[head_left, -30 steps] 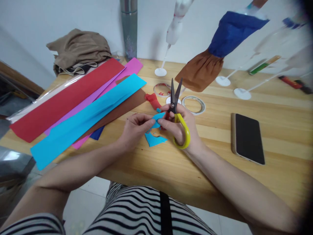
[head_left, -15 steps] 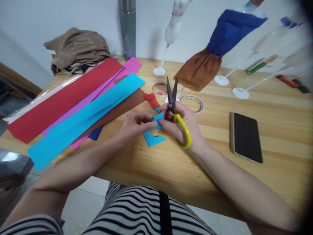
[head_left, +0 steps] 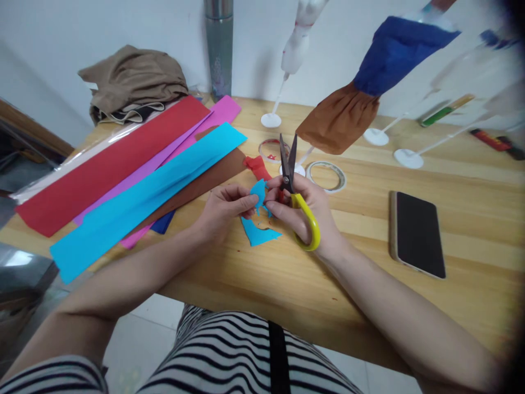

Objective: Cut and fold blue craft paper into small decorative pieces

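Between its thumb and fingers, my left hand (head_left: pixel 227 210) pinches a small blue paper piece (head_left: pixel 258 192). My right hand (head_left: pixel 314 210) is wrapped round yellow-handled scissors (head_left: pixel 305 221), whose parted blades point up and away. Its thumb and fingertip meet beside the blue piece, near small blue scraps. Below the fingers, a larger blue offcut (head_left: pixel 259 234) with a curved edge lies on the wooden table (head_left: pixel 262 279). A crumpled red paper piece (head_left: pixel 257 167) lies just behind the hands.
Long strips of red (head_left: pixel 115 164), pink and blue paper (head_left: pixel 151 197) overlap at the left. Tape rolls (head_left: pixel 327 176) and mannequin stands (head_left: pixel 271 120) are behind my hands, one dressed in blue and brown paper (head_left: pixel 342 117). A phone (head_left: pixel 417 234) lies right.
My left hand has drawn slightly away from my right fingertips, and the small blue piece now stands upright in its pinch. The view has shifted slightly.
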A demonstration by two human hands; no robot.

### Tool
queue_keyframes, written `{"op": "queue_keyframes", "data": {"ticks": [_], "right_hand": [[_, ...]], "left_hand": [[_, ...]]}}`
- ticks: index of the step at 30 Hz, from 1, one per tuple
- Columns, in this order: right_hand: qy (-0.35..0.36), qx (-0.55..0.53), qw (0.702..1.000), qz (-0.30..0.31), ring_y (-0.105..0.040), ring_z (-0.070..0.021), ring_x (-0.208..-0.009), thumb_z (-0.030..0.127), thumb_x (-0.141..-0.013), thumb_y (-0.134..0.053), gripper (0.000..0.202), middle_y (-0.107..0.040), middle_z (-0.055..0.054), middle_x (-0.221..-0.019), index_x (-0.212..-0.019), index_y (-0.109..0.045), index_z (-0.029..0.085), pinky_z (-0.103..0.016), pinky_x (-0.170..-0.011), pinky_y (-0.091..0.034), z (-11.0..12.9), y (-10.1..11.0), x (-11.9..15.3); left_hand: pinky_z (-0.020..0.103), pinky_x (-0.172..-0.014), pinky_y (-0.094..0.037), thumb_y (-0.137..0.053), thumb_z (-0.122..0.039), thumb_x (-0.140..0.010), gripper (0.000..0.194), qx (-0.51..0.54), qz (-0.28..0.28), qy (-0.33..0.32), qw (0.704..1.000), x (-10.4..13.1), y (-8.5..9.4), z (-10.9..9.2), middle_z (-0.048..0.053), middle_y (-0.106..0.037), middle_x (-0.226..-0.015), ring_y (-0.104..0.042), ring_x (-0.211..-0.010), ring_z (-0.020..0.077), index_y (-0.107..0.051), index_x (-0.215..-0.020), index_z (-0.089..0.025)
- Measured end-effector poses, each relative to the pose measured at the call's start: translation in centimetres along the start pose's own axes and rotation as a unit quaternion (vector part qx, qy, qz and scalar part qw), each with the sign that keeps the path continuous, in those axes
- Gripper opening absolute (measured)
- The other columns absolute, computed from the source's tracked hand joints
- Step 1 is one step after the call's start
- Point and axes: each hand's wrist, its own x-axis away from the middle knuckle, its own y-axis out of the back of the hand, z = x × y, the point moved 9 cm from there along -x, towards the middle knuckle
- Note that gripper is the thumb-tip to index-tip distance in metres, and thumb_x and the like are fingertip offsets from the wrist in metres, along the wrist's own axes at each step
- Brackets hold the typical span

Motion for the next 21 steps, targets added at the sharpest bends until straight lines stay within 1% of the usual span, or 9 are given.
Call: {"op": "queue_keyframes", "data": {"ticks": [4, 7, 9, 11, 13, 14, 16, 18, 21], "right_hand": [[0.0, 0.035, 0.999, -0.022, -0.059, -0.0221, -0.072, 0.05, -0.074, -0.094, 0.046, -0.061, 0.002, -0.077, -0.099, -0.061, 0.031, -0.038, -0.068, -0.05, -0.3, 0.5, 0.1], [0.034, 0.089, 0.994, -0.048, -0.054, -0.0207, -0.069, 0.048, -0.081, -0.092, 0.039, -0.059, 0.0, -0.078, -0.101, -0.063, 0.03, -0.037, -0.065, -0.044, 0.9, 1.2, 1.0], [0.046, 0.114, 0.991, -0.049, -0.054, -0.0205, -0.069, 0.047, -0.086, -0.088, 0.034, -0.062, -0.001, -0.081, -0.102, -0.064, 0.03, -0.037, -0.064, -0.043, 2.0, 1.1, 1.9], [0.047, 0.133, 0.99, -0.027, -0.053, -0.019, -0.065, 0.05, -0.086, -0.088, 0.034, -0.063, 0.0, -0.079, -0.102, -0.065, 0.029, -0.036, -0.062, -0.042, 2.7, 0.4, 2.6], [0.036, 0.115, 0.992, 0.048, -0.055, -0.0189, -0.064, 0.057, -0.089, -0.082, 0.036, -0.063, 0.001, -0.076, -0.101, -0.065, 0.028, -0.035, -0.059, -0.043, 2.6, -1.5, 3.1], [0.037, 0.106, 0.991, 0.069, -0.055, -0.0189, -0.063, 0.062, -0.09, -0.078, 0.038, -0.063, 0.0, -0.075, -0.098, -0.065, 0.027, -0.035, -0.058, -0.043, 2.5, -2.1, 3.2], [0.015, 0.089, 0.992, 0.088, -0.055, -0.0186, -0.062, 0.069, -0.092, -0.074, 0.043, -0.063, 0.0, -0.075, -0.097, -0.066, 0.027, -0.035, -0.056, -0.044, 1.5, -2.9, 3.2], [-0.017, 0.068, 0.994, 0.088, -0.055, -0.018, -0.06, 0.074, -0.093, -0.071, 0.048, -0.064, -0.001, -0.075, -0.096, -0.066, 0.027, -0.034, -0.054, -0.045, 0.3, -2.9, 3.0], [-0.079, 0.02, 0.99, 0.112, -0.057, -0.0165, -0.058, 0.081, -0.093, -0.067, 0.056, -0.067, -0.001, -0.076, -0.095, -0.066, 0.025, -0.032, -0.051, -0.049, -1.5, -3.1, 3.0]], "left_hand": [[0.026, -0.06, -0.047, -0.095, -0.04, -0.069, 0.031, 0.043, -0.008, 0.019, 0.999, -0.1, 0.1, 0.8, 0.0, -0.067, -0.064, -0.059, -0.06, 0.0121, -0.072, -0.068, -0.02], [0.025, -0.06, -0.044, -0.096, -0.04, -0.067, 0.033, 0.056, -0.031, 0.024, 0.998, -0.1, 0.5, 0.9, 0.0, -0.067, -0.064, -0.058, -0.061, 0.0117, -0.071, -0.068, -0.02], [0.024, -0.06, -0.044, -0.097, -0.039, -0.066, 0.033, 0.058, -0.052, 0.019, 0.997, -0.1, 1.0, 0.8, 0.0, -0.068, -0.066, -0.059, -0.063, 0.0114, -0.071, -0.069, -0.019], [0.024, -0.062, -0.047, -0.097, -0.039, -0.065, 0.033, 0.06, -0.076, 0.009, 0.995, -0.1, 1.5, 0.7, 0.0, -0.07, -0.07, -0.061, -0.066, 0.0117, -0.072, -0.071, -0.019], [0.025, -0.065, -0.05, -0.098, -0.04, -0.065, 0.035, 0.063, -0.093, -0.003, 0.994, -0.1, 2.0, 0.5, 0.0, -0.07, -0.071, -0.063, -0.069, 0.0122, -0.072, -0.073, -0.019], [0.025, -0.065, -0.051, -0.098, -0.042, -0.065, 0.036, 0.066, -0.095, -0.007, 0.993, -0.1, 2.1, 0.5, -0.001, -0.07, -0.071, -0.064, -0.069, 0.0123, -0.071, -0.074, -0.019], [0.025, -0.065, -0.051, -0.099, -0.045, -0.066, 0.039, 0.073, -0.093, -0.011, 0.993, -0.2, 2.2, 0.5, -0.001, -0.071, -0.07, -0.065, -0.067, 0.0122, -0.071, -0.075, -0.019], [0.024, -0.064, -0.051, -0.099, -0.047, -0.069, 0.041, 0.081, -0.088, -0.016, 0.993, -0.2, 2.3, 0.5, -0.001, -0.071, -0.07, -0.066, -0.066, 0.0119, -0.071, -0.078, -0.019], [0.024, -0.062, -0.05, -0.099, -0.048, -0.071, 0.041, 0.09, -0.086, -0.025, 0.992, -0.1, 2.4, 0.3, -0.002, -0.07, -0.068, -0.066, -0.064, 0.0116, -0.071, -0.079, -0.019]]}}
